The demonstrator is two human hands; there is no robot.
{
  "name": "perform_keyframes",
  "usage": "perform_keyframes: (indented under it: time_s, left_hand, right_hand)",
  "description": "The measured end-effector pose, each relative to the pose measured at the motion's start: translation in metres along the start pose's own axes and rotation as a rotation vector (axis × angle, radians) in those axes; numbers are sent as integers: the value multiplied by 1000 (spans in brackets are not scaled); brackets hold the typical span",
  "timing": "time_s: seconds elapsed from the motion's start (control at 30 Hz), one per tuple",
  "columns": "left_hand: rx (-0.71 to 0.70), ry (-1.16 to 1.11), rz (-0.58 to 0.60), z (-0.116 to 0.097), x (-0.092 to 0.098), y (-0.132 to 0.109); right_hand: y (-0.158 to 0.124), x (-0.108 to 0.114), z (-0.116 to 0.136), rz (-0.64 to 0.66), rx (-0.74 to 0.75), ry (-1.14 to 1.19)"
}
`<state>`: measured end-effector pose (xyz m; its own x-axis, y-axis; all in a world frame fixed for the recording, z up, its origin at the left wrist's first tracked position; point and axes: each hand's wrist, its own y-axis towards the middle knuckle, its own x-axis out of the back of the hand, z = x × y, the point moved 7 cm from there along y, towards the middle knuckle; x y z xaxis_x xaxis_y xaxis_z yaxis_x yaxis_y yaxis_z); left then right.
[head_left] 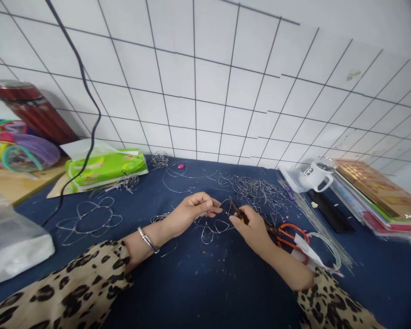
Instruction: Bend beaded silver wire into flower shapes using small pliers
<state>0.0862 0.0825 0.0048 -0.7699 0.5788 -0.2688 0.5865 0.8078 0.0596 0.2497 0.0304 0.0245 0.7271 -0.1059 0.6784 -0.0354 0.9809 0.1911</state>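
Note:
My left hand [193,209] pinches a thin silver wire shape [214,227] that lies on the dark blue cloth [205,283]. A silver bangle sits on that wrist. My right hand [251,227] is closed round small pliers [237,210], whose tip points up and left toward the wire, close to my left fingertips. Both sleeves are leopard print.
A finished wire flower [89,220] lies at left. Loose wire scraps [256,188], orange-handled scissors [291,236], straight wire rods [324,228], a white mug [318,175], stacked boards [380,194], a green tissue pack [104,168], a black cable [85,109] and a red flask [34,109] surround the hands.

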Motion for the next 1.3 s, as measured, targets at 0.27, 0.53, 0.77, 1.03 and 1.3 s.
perform_keyframes:
  time_s: [0.27,0.53,0.77,1.03,1.3]
  left_hand:
    - [20,-71,33,2,-5,-1]
    - [-2,-8,36,0,-3,-1]
    - [-13,55,10,-1,-1,-1]
    - [-20,105,-20,-2,2,1]
    - [-28,151,-42,-2,6,1]
  right_hand:
    - [-4,-7,5,39,-33,120]
    - [-5,-8,4,33,-14,156]
    - [-5,-8,5,41,-6,156]
    - [-5,-6,9,36,20,133]
    - [-5,-8,9,41,36,109]
